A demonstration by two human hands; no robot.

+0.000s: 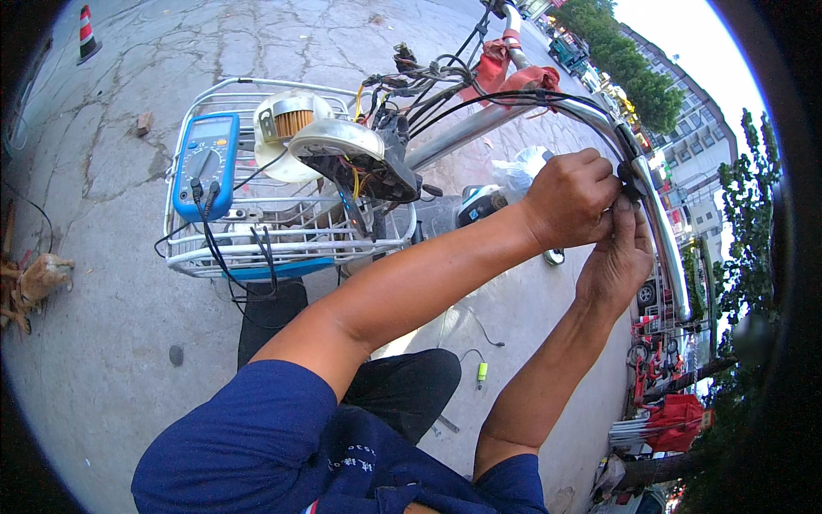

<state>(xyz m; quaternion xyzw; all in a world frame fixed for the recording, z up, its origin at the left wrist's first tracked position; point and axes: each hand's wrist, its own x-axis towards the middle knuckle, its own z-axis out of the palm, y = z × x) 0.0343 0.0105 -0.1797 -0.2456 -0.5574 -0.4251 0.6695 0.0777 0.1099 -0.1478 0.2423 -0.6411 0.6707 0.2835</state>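
Both my hands work close together at a black fitting clamped on the bare metal handlebar. My left hand is closed, its fingers curled beside the fitting; what it holds is hidden. Just below it, my right hand pinches with its fingertips against the fitting's lower side. Black cables run along the handlebar towards a red cloth tied around the stem. To the left, an opened headlight housing hangs with loose wires over the front basket.
A blue multimeter with black leads rests on the basket, beside a round white part with coppery fins. A small yellow-green object lies on the ground. A dog is at far left, a traffic cone at upper left.
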